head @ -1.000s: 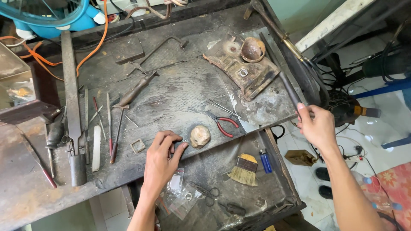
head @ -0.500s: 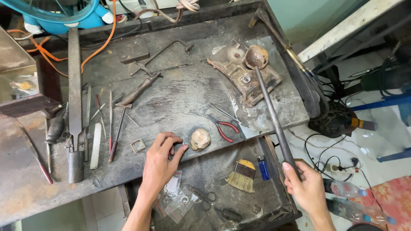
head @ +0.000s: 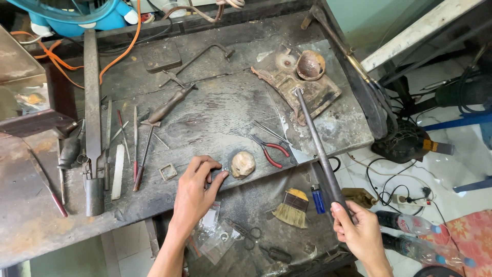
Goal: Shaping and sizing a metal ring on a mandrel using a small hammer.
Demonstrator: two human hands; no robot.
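My right hand (head: pixel 359 233) grips the near end of a long dark metal rod (head: pixel 315 143). The rod slants up over the bench, its far tip just below a rusty plate (head: pixel 302 87) with a small round bowl (head: pixel 310 65) on it. My left hand (head: pixel 197 192) rests on the worn bench top (head: pixel 215 113), fingers curled and apart, holding nothing. A pale lump (head: pixel 242 164) lies just right of its fingertips. A small square metal frame (head: pixel 167 172) lies just left of that hand.
Red-handled pliers (head: pixel 269 149) lie beside the rod. Files and thin tools (head: pixel 128 146) line the left, next to a long flat bar (head: pixel 92 118). A lower shelf holds a brush (head: pixel 292 208), a blue lighter (head: pixel 318 198), scissors (head: pixel 246 232). Cables and bottles (head: pixel 410 223) lie on the floor.
My right hand came back from the far right with the rod. The rod's tip has since slid down from the bowl to below the plate. My left hand stayed put.
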